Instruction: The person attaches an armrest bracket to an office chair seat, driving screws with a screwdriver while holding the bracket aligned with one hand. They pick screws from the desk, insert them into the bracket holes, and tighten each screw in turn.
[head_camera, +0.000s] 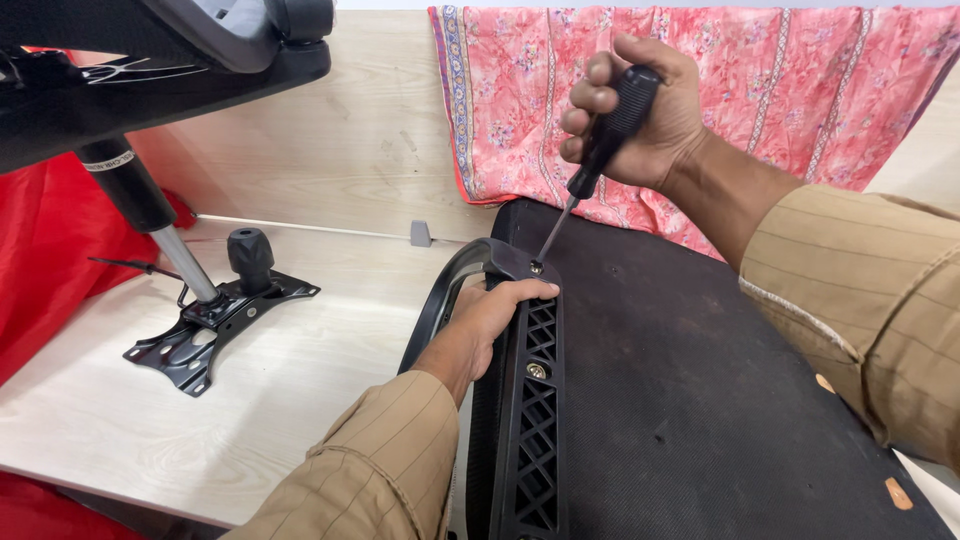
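Black metal plate (215, 325) with gas cylinder (150, 215) lies on the table (300, 390), well left of the work. Left hand (490, 315) grips the armrest (470, 270), fingers curled over its bracket (535, 400). Right hand (635, 110) fisted tight around the screwdriver (600, 150), tip seated in the bracket's top screw (537, 267), beside the seat (700, 400)

The setting is presenting as an improvised furniture-assembly workspace rather than a fitted workshop. Office chair parts are lying across a pale wood-laminate worktop (250, 400): a black metal tilt mechanism (215, 320) with gas cylinder (150, 215) is resting at left, and an upturned chair seat (700, 400) is occupying the right. A pink floral cloth (720, 90) is hanging against the rear panel, and red fabric (45, 260) is showing at left.
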